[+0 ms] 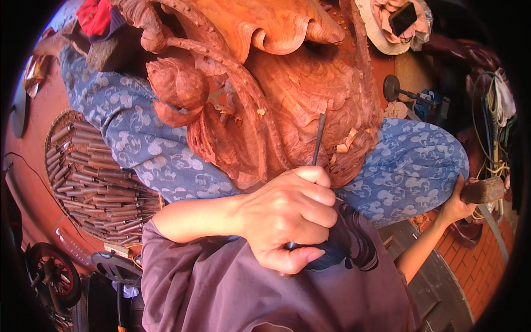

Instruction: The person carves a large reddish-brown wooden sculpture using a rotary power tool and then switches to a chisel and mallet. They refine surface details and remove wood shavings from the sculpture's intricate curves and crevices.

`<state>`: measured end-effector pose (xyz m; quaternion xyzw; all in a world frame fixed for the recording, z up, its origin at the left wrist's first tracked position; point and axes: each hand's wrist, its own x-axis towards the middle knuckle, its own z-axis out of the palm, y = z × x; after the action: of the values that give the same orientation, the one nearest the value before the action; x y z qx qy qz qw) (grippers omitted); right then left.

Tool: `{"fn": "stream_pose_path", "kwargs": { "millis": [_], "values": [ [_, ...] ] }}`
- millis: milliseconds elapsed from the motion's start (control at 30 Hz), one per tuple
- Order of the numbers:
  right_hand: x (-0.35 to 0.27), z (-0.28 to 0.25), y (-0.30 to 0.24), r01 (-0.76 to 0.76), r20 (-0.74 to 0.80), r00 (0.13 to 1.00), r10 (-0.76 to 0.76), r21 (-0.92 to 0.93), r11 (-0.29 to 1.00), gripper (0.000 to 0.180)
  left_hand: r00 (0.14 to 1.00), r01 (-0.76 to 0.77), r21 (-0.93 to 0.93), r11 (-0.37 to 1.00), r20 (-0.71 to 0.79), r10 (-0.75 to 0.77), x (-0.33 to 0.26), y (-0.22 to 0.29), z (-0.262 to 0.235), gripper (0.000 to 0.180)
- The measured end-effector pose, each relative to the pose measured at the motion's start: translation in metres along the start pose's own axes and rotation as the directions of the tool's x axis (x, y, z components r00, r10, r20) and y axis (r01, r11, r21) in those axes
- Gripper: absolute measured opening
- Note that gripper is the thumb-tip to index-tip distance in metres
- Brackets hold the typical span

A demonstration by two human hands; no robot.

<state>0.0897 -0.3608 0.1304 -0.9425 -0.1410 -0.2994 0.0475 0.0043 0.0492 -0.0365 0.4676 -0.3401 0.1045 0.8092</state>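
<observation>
Workshop floor, reddish, crowded with gear, is filling the head view. Item: large carved wooden sculpture [276, 83], resting across my lap on blue patterned trousers [409, 166]. Item: my left hand [290, 213], fingers curling tight around a slim chisel [318, 138], its tip sitting in a groove of the carving. Item: my right hand [456, 202], out to the side, gripping a wooden mallet [482, 190]. Item: round basket [55, 133] of spare chisels, lying to my left. Judgement: I am keeping the blade steady and angled along the groove, striking lightly to avoid tearing grain.
</observation>
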Motion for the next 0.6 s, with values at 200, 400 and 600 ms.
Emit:
{"fn": "stream_pose_path", "kwargs": {
  "millis": [200,400,600],
  "values": [
    [-0.003,-0.002,0.005,-0.085,-0.01,0.996,0.085,-0.047,0.995,0.03,1.0,0.005,-0.036,0.999,0.008,-0.005,0.0,-0.001,-0.003,0.032],
    [0.003,-0.015,-0.012,-0.064,0.115,0.992,0.058,0.054,0.996,0.044,0.999,-0.033,0.016,0.999,-0.019,0.033,-0.004,-0.008,0.0,0.031],
    [0.031,-0.051,-0.119,0.202,0.508,0.814,-0.282,0.207,0.957,0.045,0.999,-0.043,0.034,0.998,-0.019,0.044,-0.001,-0.011,0.005,0.026]
  ]
}}
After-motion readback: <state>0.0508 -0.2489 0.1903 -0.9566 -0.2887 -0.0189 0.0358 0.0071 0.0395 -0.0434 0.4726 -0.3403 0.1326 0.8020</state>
